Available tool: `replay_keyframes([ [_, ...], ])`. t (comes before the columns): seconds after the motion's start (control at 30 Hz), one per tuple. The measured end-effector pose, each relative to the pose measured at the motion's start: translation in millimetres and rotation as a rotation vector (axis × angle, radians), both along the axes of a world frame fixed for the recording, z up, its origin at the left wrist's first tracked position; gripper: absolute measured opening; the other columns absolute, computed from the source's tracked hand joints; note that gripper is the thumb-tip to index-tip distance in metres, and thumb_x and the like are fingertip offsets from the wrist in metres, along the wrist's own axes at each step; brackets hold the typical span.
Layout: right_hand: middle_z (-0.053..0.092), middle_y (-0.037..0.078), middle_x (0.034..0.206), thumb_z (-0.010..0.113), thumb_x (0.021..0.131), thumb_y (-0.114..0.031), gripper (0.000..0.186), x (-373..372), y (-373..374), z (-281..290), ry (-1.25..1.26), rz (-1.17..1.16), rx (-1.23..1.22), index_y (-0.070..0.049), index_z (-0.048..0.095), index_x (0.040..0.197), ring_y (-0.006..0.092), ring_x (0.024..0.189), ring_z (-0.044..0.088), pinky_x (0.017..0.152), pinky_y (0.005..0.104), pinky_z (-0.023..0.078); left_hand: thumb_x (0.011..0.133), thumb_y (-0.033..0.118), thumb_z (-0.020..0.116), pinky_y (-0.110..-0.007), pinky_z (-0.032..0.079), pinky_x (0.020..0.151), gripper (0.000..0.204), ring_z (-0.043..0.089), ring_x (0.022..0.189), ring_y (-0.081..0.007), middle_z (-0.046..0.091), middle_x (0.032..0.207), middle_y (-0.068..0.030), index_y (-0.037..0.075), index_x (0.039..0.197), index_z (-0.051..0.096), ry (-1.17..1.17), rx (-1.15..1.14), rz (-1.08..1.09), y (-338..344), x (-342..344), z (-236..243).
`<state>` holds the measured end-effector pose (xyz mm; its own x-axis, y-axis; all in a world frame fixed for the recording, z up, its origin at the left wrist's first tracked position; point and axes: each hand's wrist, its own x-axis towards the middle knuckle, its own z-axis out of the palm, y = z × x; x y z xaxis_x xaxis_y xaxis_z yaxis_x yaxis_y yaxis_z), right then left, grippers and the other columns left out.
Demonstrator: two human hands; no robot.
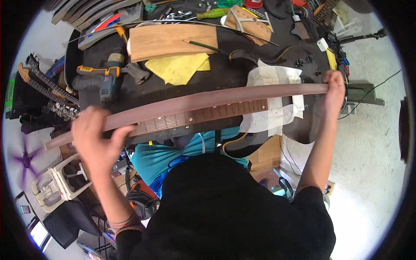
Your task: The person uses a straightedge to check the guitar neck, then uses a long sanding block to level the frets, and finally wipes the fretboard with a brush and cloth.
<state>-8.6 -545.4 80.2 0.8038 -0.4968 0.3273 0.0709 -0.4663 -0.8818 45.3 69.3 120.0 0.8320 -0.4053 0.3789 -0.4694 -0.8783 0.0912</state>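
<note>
A long reddish-brown strip (208,99), sandpaper-like in look, stretches from side to side in front of me. My left hand (96,136) grips it near its left end, which sticks out past the fingers; the thumb points right. At the other end, my right hand (334,86) has its fingers curled round the strip. Under and just nearer than the strip lies the fretboard (203,116) of an electric guitar, with pale dot inlays, partly covered by the strip. White paper and tape (271,119) cover part of the dark guitar body (242,145) at the right.
On the dark workbench (234,78) lie a wooden board (173,41), a yellow cloth (180,68), a pencil (203,45) and a cordless drill (112,73). Other guitars (47,89) stand at the left. A white plastic chair (60,182) is at the lower left.
</note>
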Motion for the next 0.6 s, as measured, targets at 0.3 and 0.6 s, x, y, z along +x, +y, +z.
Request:
replay_keyframes([
  [0.3,0.048,0.003,0.089,0.050,0.097,-0.004,0.015,-3.6,103.0,10.5,0.012,0.195,0.040,-0.010,0.043,0.085,0.0149,0.087,0.045,0.083,0.0266,0.037,0.073,0.070,0.080,-0.043,0.041,0.075,0.069,0.057,0.082,-0.0349,0.055,0.084,-0.0105,0.005,0.087,0.064,-0.023,0.037,0.051,91.9,-10.9,-3.9],
  [0.6,0.048,0.003,0.092,0.049,0.101,-0.001,0.019,-14.7,84.9,6.7,0.023,0.021,-0.002,-0.010,0.041,0.087,0.0150,0.086,0.042,0.083,0.0278,0.037,0.062,0.063,0.089,-0.044,0.044,0.078,0.066,0.060,0.085,-0.0344,0.059,0.086,-0.0090,0.007,0.088,0.066,-0.082,0.025,0.023,60.2,-11.7,-4.3],
])
